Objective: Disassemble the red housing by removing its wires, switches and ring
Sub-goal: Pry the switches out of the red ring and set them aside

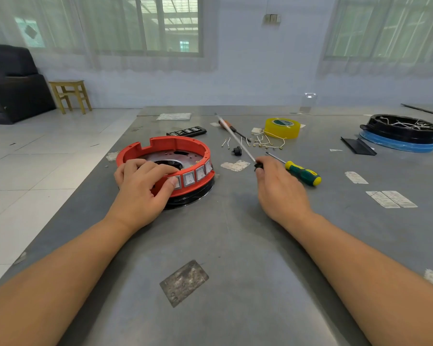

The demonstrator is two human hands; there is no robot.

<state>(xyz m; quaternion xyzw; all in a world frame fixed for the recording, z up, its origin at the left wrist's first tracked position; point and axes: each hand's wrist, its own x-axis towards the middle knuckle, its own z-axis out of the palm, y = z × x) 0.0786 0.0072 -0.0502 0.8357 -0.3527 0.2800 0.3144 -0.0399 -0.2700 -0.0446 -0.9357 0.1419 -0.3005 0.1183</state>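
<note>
Nearest, the left hand (145, 182) curls over the near rim of the red housing (165, 166), apparently bracing it on the bench (235, 245), thumb against a rocker switch (189, 179) marked I and O. Just right, the right hand (278, 186) grips a long screwdriver (235, 138), shaft pointing away; beyond lie loose wires (260, 143) and yellow tape (282, 128), its label unreadable.

Single head view: we look forward and down over our forearms, close above the grey table (235, 258); left hand (140, 188) and right hand (280, 191) mid-frame, windows beyond.
</note>
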